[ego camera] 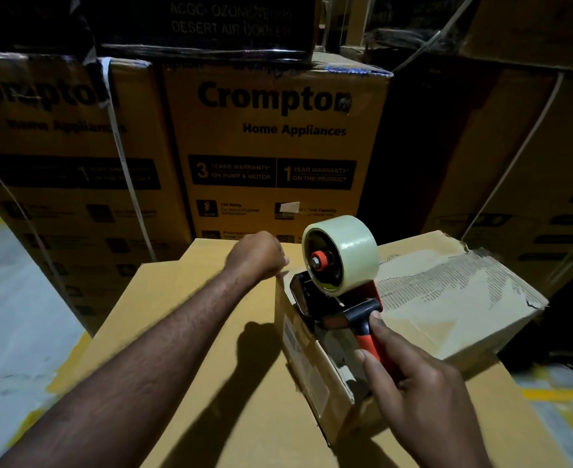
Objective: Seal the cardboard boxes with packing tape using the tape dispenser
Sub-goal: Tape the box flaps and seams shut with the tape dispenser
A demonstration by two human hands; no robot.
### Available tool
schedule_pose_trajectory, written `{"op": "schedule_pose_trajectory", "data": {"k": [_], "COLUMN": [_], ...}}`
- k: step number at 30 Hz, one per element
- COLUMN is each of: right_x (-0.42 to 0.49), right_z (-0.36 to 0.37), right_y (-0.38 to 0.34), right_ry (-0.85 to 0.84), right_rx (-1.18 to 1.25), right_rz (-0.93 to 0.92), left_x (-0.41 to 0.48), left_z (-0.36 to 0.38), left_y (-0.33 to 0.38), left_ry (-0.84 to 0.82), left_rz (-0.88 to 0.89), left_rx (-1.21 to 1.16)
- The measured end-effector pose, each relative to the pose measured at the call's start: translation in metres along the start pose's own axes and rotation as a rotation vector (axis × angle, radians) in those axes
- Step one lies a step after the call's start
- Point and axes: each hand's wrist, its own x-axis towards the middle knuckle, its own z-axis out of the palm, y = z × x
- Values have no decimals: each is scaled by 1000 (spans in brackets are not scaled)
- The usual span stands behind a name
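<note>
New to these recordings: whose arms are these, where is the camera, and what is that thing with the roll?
No machine here: a person works bare-handed, and the one picture comes from a camera on their head, looking forward and down. The right hand grips the red and black grip of a tape dispenser carrying a roll of clear packing tape. Its front end is at the top of a small brown cardboard box, which stands on a large plain cardboard box. The left hand, curled, is at the small box's far corner; whether it holds anything is hidden. A torn cardboard carton lies to the right; printed yellow cartons are stacked behind.
</note>
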Motion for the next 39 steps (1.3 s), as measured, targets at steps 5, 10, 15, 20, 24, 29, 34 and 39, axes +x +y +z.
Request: {"op": "schedule_pose_trajectory", "data": {"k": [5, 10, 15, 20, 24, 29, 34, 39], "right_x": [-1, -5, -2, -1, -1, 0, 4, 19], "right_z": [1, 3, 4, 0, -4, -7, -9, -18], "right_y": [-1, -1, -6, -9, -13, -14, -19, -32], "right_ry": [-36, -37, -39, -85, -81, -121, -174, -258], "right_rx": [-20, -17, -36, -42, -76, -118, -140, -198], "right_rz": [9, 31, 12, 35, 39, 44, 70, 96], "left_x": [-2, 1, 0, 4, -7, -6, -14, -16], "left_z": [9, 9, 11, 20, 50, 58, 28, 35], "left_y": [-7, -10, -10, -14, -37, -53, -14, -2], "left_ry": [-41, -137, -148, -175, -262, 105, -79, -381], "left_rz": [-49, -156, -223, -335, -458, -424, 84, 149], "left_rx": [-97, -285, -425, -580, -565, -574, -483, -299]}}
